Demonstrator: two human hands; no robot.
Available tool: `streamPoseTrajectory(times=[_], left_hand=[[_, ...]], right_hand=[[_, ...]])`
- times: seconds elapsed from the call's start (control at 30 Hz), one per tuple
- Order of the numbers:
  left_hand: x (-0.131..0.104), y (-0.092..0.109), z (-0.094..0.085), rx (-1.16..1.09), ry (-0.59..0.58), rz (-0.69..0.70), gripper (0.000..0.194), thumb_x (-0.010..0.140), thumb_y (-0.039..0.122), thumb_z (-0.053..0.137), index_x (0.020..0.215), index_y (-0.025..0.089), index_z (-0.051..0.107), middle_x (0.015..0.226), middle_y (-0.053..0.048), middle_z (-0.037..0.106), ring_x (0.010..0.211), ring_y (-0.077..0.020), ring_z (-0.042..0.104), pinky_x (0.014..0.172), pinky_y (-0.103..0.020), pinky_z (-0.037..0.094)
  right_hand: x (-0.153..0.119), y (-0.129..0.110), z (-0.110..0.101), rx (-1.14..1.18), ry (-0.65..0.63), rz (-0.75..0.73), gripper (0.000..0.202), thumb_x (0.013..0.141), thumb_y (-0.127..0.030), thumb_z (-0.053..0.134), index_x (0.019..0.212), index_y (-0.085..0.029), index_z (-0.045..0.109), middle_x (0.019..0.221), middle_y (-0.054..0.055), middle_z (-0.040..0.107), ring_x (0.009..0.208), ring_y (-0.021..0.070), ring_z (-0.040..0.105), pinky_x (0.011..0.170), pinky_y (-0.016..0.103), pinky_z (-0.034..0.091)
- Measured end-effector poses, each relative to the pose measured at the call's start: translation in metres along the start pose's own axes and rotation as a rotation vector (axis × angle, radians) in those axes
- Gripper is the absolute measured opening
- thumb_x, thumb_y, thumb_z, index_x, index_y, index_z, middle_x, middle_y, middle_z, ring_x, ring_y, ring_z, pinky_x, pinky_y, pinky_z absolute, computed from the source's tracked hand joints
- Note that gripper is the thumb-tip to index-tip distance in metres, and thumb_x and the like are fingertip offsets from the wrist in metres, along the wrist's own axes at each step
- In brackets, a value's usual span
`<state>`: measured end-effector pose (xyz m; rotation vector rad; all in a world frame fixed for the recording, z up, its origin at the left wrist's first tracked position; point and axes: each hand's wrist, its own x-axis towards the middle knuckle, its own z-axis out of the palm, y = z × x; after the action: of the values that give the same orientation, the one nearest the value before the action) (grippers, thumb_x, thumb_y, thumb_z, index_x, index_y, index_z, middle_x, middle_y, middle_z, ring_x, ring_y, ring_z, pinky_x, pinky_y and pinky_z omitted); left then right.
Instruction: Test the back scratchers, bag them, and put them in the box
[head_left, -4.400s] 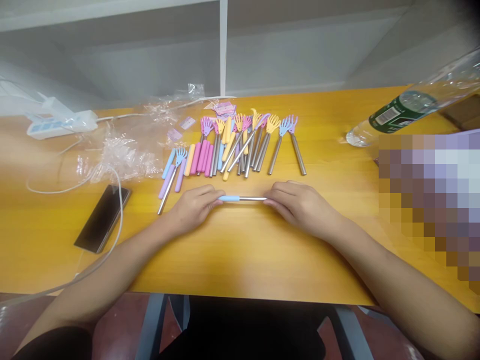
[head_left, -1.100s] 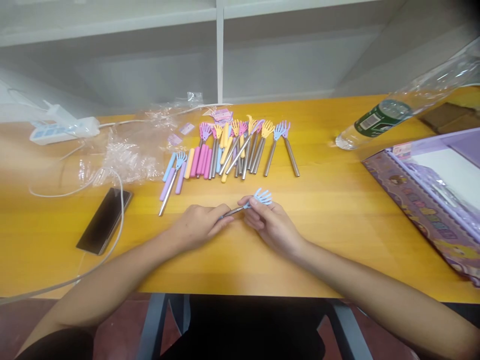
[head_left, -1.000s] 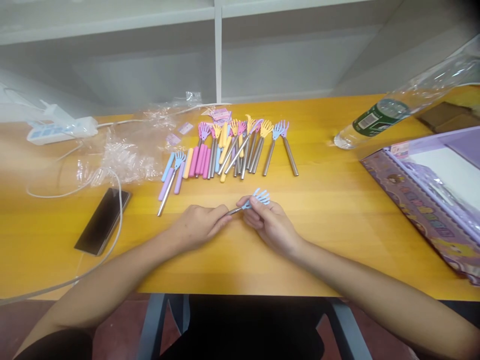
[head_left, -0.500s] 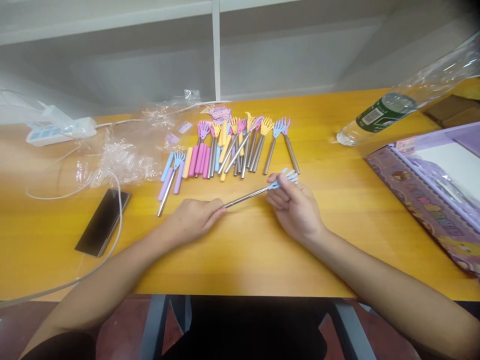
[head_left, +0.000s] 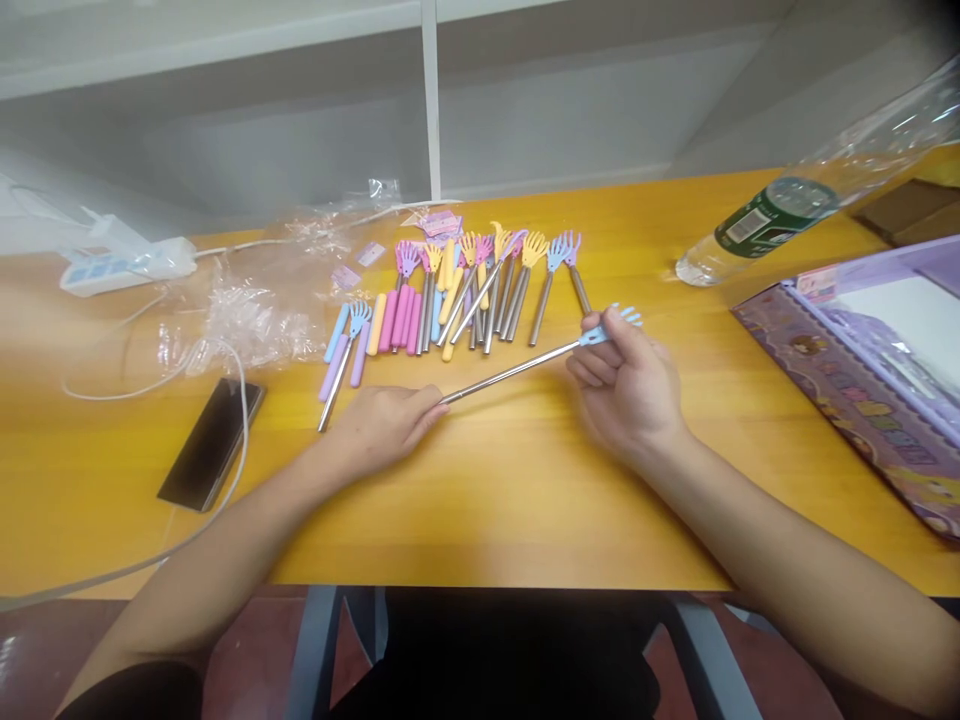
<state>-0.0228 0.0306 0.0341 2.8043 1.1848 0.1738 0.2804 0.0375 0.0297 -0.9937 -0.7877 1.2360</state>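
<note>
A telescopic back scratcher (head_left: 514, 370) with a blue claw head and a thin metal rod stretches between my hands, tilted up toward the right. My left hand (head_left: 386, 425) is closed round the rod's lower end, which it hides. At the other end, my right hand (head_left: 630, 385) pinches the blue head between thumb and fingers. Beyond them lie several more back scratchers (head_left: 533, 250) with pink, yellow, blue and purple claws. Coloured handle sleeves (head_left: 387, 322) in pink, yellow, blue and purple are mixed among these. One blue-headed scratcher (head_left: 341, 375) rests beside my left hand.
At left are a black phone (head_left: 211, 445), a white cable (head_left: 244, 430), a power strip (head_left: 127, 268) and crumpled clear plastic bags (head_left: 255, 310). A water bottle (head_left: 757, 230) lies back right, close to an open purple box (head_left: 847, 390). A wall (head_left: 555, 120) borders the table behind.
My right hand has moved right and slightly up with the blue claw head, and the rod between my hands is longer. My left hand has stayed almost in place, still gripping the lower end.
</note>
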Motion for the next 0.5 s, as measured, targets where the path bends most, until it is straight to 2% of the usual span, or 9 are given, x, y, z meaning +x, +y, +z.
streamPoseTrajectory(times=[0.2, 0.33, 0.4, 0.5], left_hand=[[0.001, -0.001, 0.001, -0.015, -0.003, -0.009, 0.042, 0.116, 0.044, 0.032, 0.097, 0.021, 0.063, 0.074, -0.002, 0.071, 0.066, -0.0184, 0.067, 0.059, -0.029, 0.034], [0.002, -0.004, 0.001, 0.007, -0.02, -0.027, 0.043, 0.116, 0.044, 0.032, 0.098, 0.021, 0.064, 0.077, -0.003, 0.073, 0.069, -0.0202, 0.069, 0.06, -0.03, 0.036], [0.002, -0.004, 0.001, 0.026, -0.024, -0.025, 0.043, 0.116, 0.044, 0.032, 0.099, 0.021, 0.065, 0.078, -0.003, 0.074, 0.07, -0.0208, 0.07, 0.06, -0.03, 0.036], [0.002, -0.004, 0.002, 0.043, -0.017, -0.014, 0.043, 0.116, 0.043, 0.032, 0.099, 0.021, 0.065, 0.078, -0.003, 0.073, 0.069, -0.0202, 0.069, 0.06, -0.03, 0.036]], right_hand=[[0.01, -0.007, -0.01, -0.012, 0.035, -0.025, 0.039, 0.088, -0.055, 0.083, 0.087, -0.022, 0.064, 0.06, -0.009, 0.012, 0.048, 0.0091, 0.011, 0.043, 0.028, 0.018], [0.021, -0.019, -0.021, 0.077, 0.127, -0.049, 0.028, 0.09, -0.04, 0.084, 0.086, -0.02, 0.064, 0.058, -0.009, 0.018, 0.049, 0.0081, 0.011, 0.044, 0.027, 0.017], [0.027, -0.028, -0.029, 0.122, 0.202, -0.069, 0.019, 0.092, -0.029, 0.078, 0.086, -0.019, 0.063, 0.059, -0.008, 0.03, 0.049, 0.0069, 0.013, 0.045, 0.026, 0.019], [0.04, -0.044, -0.044, 0.177, 0.324, -0.155, 0.014, 0.095, -0.016, 0.067, 0.084, -0.019, 0.06, 0.074, -0.003, 0.054, 0.048, 0.0043, 0.018, 0.044, 0.026, 0.02]])
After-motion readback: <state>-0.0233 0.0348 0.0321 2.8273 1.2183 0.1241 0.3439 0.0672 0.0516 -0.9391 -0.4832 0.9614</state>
